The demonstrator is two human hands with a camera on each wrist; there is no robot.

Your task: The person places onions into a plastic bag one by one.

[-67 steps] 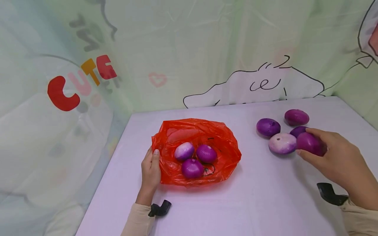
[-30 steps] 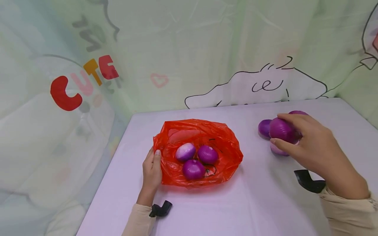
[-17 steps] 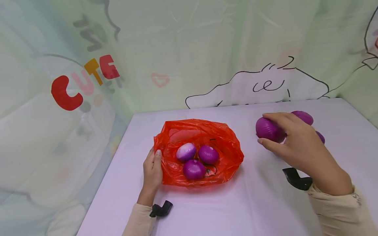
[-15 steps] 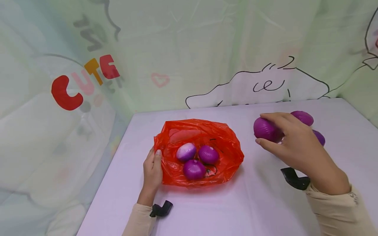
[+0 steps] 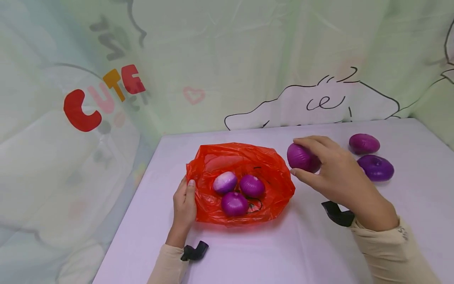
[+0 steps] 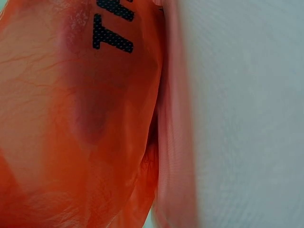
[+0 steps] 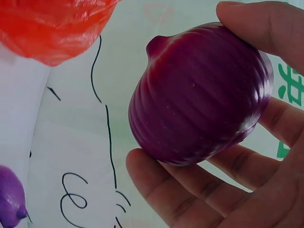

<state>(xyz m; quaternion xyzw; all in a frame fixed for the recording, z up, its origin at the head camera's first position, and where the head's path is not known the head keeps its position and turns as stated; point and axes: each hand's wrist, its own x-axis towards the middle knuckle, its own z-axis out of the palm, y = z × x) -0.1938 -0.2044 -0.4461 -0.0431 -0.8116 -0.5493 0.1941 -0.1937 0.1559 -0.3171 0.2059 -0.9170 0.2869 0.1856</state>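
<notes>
In the head view my left hand (image 5: 184, 203) holds the left edge of a red plastic bag (image 5: 209, 154), thumb at its rim. The bag lies with its mouth spread, and inside rest a whitish-purple onion (image 5: 225, 182) and two purple onions, one at the right (image 5: 252, 186) and one in front (image 5: 235, 204). My right hand (image 5: 337, 177) grips a purple onion (image 5: 301, 157) between thumb and fingers, just off the bag's right rim. The right wrist view shows this onion (image 7: 199, 99) up close, its pointed tip facing away from the palm.
On the right of the white table (image 5: 248, 252) lie a magenta onion (image 5: 364, 143) and a dark purple onion (image 5: 376, 167); my right hand hides part of that group. A printed curtain (image 5: 248, 59) stands behind the table and along its left side.
My right hand has lifted the purple onion from the group and carried it left, close to the bag. My left hand keeps its place on the bag.
</notes>
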